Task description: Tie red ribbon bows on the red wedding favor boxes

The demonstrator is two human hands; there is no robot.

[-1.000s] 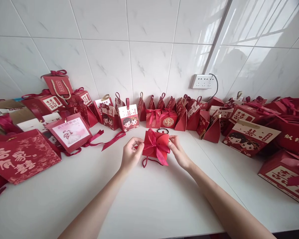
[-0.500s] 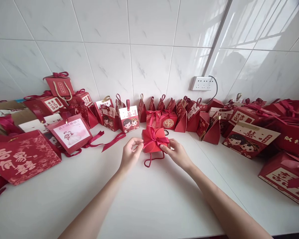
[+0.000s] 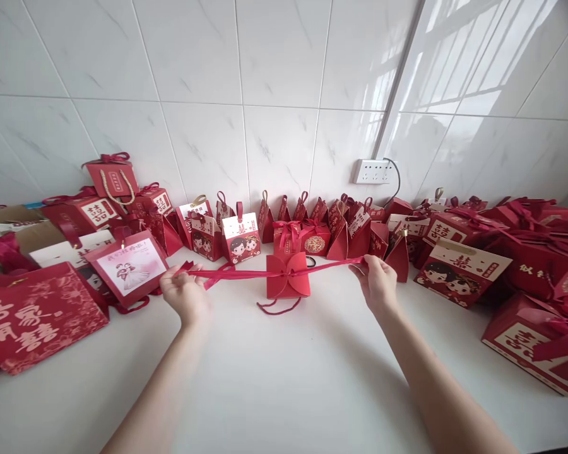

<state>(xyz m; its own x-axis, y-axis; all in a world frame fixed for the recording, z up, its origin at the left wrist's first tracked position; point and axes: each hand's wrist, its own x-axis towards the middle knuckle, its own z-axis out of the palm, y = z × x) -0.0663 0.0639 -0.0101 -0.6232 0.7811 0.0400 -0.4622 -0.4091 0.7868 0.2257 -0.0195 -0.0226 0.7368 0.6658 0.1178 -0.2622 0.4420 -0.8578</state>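
Observation:
A small red gift box [image 3: 288, 288] with curved, overlapping top flaps stands on the white table in front of me. A red ribbon [image 3: 246, 275] crosses its top and is stretched out to both sides. My left hand [image 3: 184, 293] is closed on the ribbon's left end, beside the box with the wedding-couple picture. On the other side, my right hand [image 3: 376, 280] pinches the right end between thumb and fingers. A dark red cord handle [image 3: 279, 310] lies in a loop on the table at the box's near side.
Many red and cream gift boxes line the wall, among them a cream-topped cartoon box [image 3: 241, 238] and another at right [image 3: 461, 271]. A large red box [image 3: 42, 315] stands at left. A white power strip [image 3: 375, 171] is fixed to the tiled wall.
Both hands have moved apart from the box, pulling the ribbon ends outward. The bow on top has come undone and the ribbon is now drawn nearly straight.

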